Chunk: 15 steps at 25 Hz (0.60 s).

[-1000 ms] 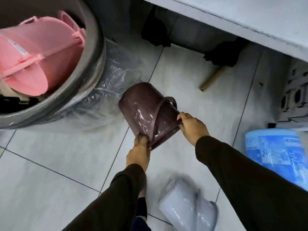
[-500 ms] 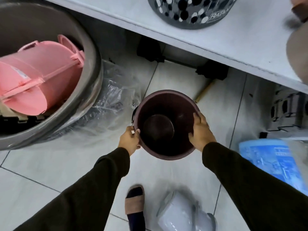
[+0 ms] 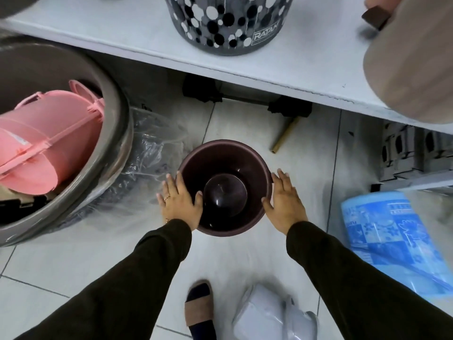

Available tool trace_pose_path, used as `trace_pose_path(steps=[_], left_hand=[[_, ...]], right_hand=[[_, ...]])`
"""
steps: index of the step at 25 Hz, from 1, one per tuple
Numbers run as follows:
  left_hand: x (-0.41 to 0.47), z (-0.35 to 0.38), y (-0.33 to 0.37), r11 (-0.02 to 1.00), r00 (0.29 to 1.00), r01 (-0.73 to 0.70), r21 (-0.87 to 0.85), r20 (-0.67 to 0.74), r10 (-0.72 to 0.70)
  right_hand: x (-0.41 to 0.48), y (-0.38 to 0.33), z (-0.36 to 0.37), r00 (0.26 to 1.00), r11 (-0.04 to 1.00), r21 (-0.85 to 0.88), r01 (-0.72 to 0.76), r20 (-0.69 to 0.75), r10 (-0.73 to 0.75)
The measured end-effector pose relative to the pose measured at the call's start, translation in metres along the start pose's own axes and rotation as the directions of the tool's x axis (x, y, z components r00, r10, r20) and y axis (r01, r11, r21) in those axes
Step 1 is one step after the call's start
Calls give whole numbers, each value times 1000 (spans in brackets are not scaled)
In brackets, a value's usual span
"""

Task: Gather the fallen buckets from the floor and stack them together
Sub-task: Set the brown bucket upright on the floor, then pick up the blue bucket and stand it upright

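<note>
A dark brown bucket (image 3: pixel 221 159) stands upright on the tiled floor, mouth up, between my hands. My left hand (image 3: pixel 180 201) lies against its left rim with fingers spread and the thumb over the edge. My right hand (image 3: pixel 284 200) is flat along the right rim, fingers straight and apart. Neither hand is closed around the bucket. A pale grey bucket (image 3: pixel 267 312) wrapped in plastic lies on its side near the bottom edge, beside my sandalled foot (image 3: pixel 199 307). A pink bucket (image 3: pixel 44 141) lies tilted inside a big grey tub (image 3: pixel 117 133) at the left.
A white shelf (image 3: pixel 137 42) overhangs the floor ahead and carries a dotted grey basket (image 3: pixel 228 23) and a beige container (image 3: pixel 411 60). Crumpled clear plastic (image 3: pixel 149 148) lies by the tub. A blue wrapped pack (image 3: pixel 392 244) sits at the right; a cardboard tube (image 3: pixel 285 134) lies under the shelf.
The brown bucket went from lying on its side in my grip to standing upright on the floor. My fingers have since opened off its rim. The view tilted up toward the shelf.
</note>
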<state>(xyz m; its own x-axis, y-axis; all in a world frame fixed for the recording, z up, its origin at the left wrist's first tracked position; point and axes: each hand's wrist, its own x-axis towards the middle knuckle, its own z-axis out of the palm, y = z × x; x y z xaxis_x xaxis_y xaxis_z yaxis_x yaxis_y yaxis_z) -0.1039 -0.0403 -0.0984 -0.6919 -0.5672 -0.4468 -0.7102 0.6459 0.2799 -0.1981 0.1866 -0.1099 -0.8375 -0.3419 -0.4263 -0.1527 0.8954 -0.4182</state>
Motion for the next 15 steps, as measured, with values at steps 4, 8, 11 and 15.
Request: trace_pose_path(steps=[4, 8, 11, 15], left_hand=[[-48, 17, 58, 928, 938, -333, 170, -43, 344], [-117, 71, 121, 882, 909, -414, 226, 63, 411], [-177, 130, 173, 887, 886, -452, 95, 162, 434], [-237, 214, 234, 899, 823, -410, -154, 363, 438]], right_hand=[[-44, 51, -21, 1000, 995, -98, -3, 25, 5], [-106, 139, -56, 996, 991, -116, -72, 34, 77], [-157, 239, -85, 979, 967, -179, -181, 64, 195], [-203, 366, -108, 935, 919, -245, -308, 103, 341]])
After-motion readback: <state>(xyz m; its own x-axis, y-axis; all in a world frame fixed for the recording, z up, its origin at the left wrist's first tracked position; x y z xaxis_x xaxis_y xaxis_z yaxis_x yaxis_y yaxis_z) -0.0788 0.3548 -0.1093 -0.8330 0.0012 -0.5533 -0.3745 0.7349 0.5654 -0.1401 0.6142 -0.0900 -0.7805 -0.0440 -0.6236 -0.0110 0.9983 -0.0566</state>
